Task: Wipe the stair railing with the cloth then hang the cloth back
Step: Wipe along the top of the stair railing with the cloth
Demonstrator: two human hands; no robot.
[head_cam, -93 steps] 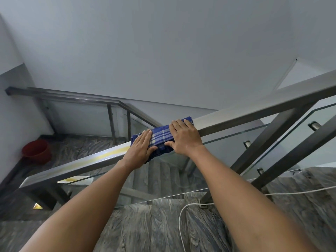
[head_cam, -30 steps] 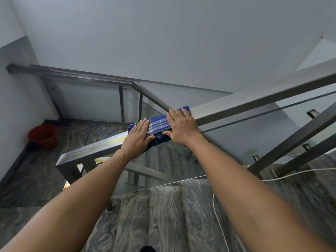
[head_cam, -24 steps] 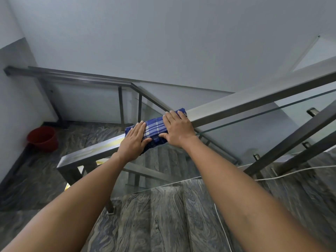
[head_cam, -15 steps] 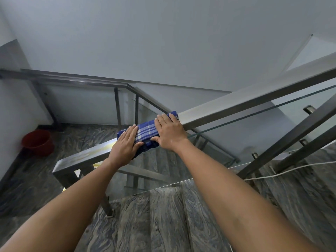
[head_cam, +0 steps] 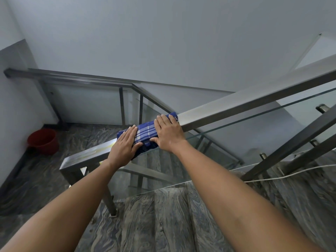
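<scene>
- Cloth [head_cam: 145, 132], blue plaid, draped over the railing [head_cam: 236, 104] near its lower end.
- Left hand [head_cam: 125, 142] flat on cloth, fingers straight.
- Right hand [head_cam: 168, 132] likewise flat, pressing the cloth.
- Red bucket [head_cam: 42, 140] on the landing below.

I have both bare arms stretched forward. My left hand [head_cam: 125, 142] lies flat, fingers straight and together, thumb spread. My right hand [head_cam: 168, 132] presses down beside it, fingers extended, thumb out.
</scene>
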